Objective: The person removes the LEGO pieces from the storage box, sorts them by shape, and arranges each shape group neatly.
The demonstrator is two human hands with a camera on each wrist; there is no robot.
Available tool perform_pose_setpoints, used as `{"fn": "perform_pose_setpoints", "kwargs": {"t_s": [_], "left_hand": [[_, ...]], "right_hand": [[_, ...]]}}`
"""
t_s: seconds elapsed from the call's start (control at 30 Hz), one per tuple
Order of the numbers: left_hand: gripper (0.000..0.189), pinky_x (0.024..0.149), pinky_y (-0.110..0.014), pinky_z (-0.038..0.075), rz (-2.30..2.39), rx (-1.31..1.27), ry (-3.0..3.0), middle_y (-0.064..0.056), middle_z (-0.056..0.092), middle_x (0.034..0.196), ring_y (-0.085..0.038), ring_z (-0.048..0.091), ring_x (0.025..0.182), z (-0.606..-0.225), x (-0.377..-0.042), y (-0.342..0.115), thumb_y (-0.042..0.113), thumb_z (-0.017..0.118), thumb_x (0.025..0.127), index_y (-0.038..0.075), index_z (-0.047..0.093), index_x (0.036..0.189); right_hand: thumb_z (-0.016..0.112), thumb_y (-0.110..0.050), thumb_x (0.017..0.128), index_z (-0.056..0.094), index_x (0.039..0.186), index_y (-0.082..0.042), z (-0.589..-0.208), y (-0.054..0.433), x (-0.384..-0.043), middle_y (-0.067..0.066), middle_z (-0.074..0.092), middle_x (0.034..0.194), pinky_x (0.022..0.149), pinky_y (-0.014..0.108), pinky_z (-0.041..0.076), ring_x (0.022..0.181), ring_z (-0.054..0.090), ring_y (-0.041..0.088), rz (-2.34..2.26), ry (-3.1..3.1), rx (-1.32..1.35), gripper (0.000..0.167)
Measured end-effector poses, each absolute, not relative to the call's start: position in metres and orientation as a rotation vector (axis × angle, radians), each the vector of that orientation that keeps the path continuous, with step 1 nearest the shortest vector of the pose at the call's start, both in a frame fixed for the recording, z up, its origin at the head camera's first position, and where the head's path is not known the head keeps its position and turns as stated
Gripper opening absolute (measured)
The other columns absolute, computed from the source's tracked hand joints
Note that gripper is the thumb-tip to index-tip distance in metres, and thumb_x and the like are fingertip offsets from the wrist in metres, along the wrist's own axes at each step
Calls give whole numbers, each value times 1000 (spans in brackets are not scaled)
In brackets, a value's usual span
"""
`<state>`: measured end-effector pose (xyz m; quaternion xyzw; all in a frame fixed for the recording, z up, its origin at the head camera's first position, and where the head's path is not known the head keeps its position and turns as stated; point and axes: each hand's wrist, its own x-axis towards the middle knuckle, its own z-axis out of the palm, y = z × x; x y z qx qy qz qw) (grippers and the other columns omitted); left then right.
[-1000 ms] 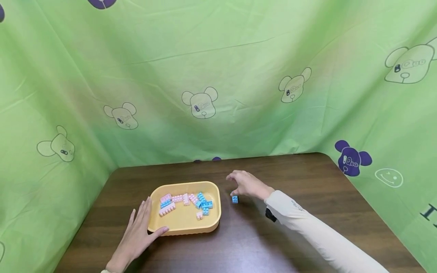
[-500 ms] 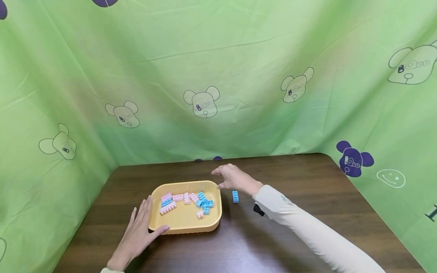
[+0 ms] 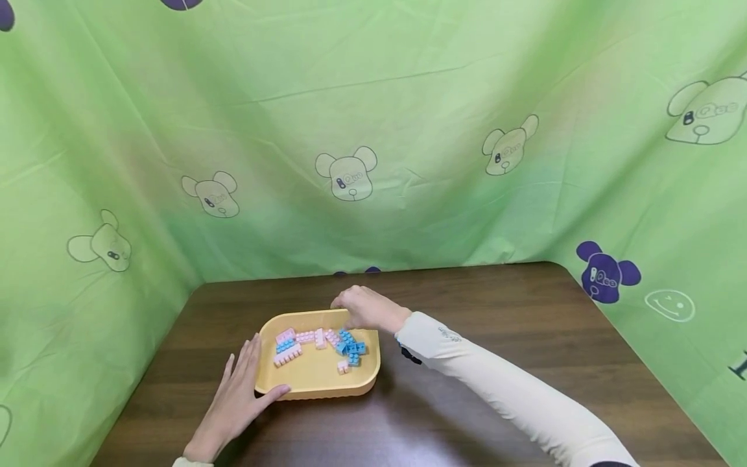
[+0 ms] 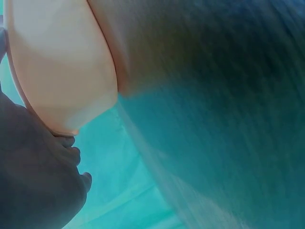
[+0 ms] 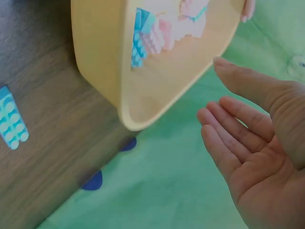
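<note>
My left hand (image 3: pixel 233 399) rests against the yellow tray (image 3: pixel 309 381), its straight fingers along the left side and its thumb on the front rim. Over the tray's back right corner hovers my right hand (image 3: pixel 366 307). Its fingers are loosely extended with nothing between them, and the thumb tip is right by the rim in the right wrist view. Inside the tray, blue bricks (image 3: pixel 353 349) lie at the right and pink bricks (image 3: pixel 288 354) at the left and middle. A blue brick (image 5: pixel 13 119) lies on the table outside the tray; in the head view the right forearm hides it.
A dark wood table (image 3: pixel 478 305) carries the tray. Green printed cloth (image 3: pixel 280 240) hangs behind the table and on both sides. A small pink brick (image 3: pixel 343 368) sits apart near the tray's front right.
My right hand has moved left, away from the blue brick on the table, to the tray's back right corner. That brick stayed behind. My left hand has kept its place.
</note>
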<state>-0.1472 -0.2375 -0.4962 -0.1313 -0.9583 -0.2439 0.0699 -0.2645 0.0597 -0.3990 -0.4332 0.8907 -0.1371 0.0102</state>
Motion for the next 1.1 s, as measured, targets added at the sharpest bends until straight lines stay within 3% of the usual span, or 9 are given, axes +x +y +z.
{"fn": "perform_pose_setpoints", "kwargs": {"t_s": [0.5,0.67,0.77,0.83,0.93,1.1], "left_hand": [[111,126,-66,13,-747,-414,-2871,-25,19,173,-48,18,158,-496,-148,-238,56,75,94,-3,17,167],[110,127,-64,12,-767,-410,-2869,-24,18,173,-47,17,158,-498,-148,-238,56,75,94,-2,16,168],[111,127,-64,11,-770,-413,-2863,-24,18,174,-48,18,158,-500,-148,-238,56,75,94,-2,16,168],[111,128,-63,11,-769,-417,-2858,-23,18,174,-48,18,158,-501,-148,-238,57,75,94,-1,16,168],[111,128,-63,11,-761,-418,-2851,-23,19,174,-47,18,158,-500,-148,-239,57,74,94,-1,16,168],[110,127,-64,12,-757,-425,-2849,-23,19,173,-47,19,158,-498,-148,-240,56,75,94,-2,17,168]], "right_hand": [[88,-11,88,78,121,0,-409,14,-267,11,77,119,93,29,60,107,73,24,-227,2746,-1191,37],[91,-19,85,80,109,-3,-417,-2,-267,6,76,104,80,24,58,89,69,16,-99,2784,-1164,31],[92,-20,83,75,92,-7,-421,-9,-267,0,67,85,69,22,51,74,54,11,-51,2795,-1147,23],[93,-19,83,65,80,-10,-423,-13,-267,-2,56,76,65,24,46,70,44,11,-30,2792,-1132,29],[93,-17,81,54,75,-14,-425,-17,-267,-5,48,73,65,22,46,69,43,10,-7,2807,-1107,40],[92,-15,82,51,73,-15,-429,-20,-267,-5,48,72,66,22,49,69,47,10,3,2809,-1062,42]]}}
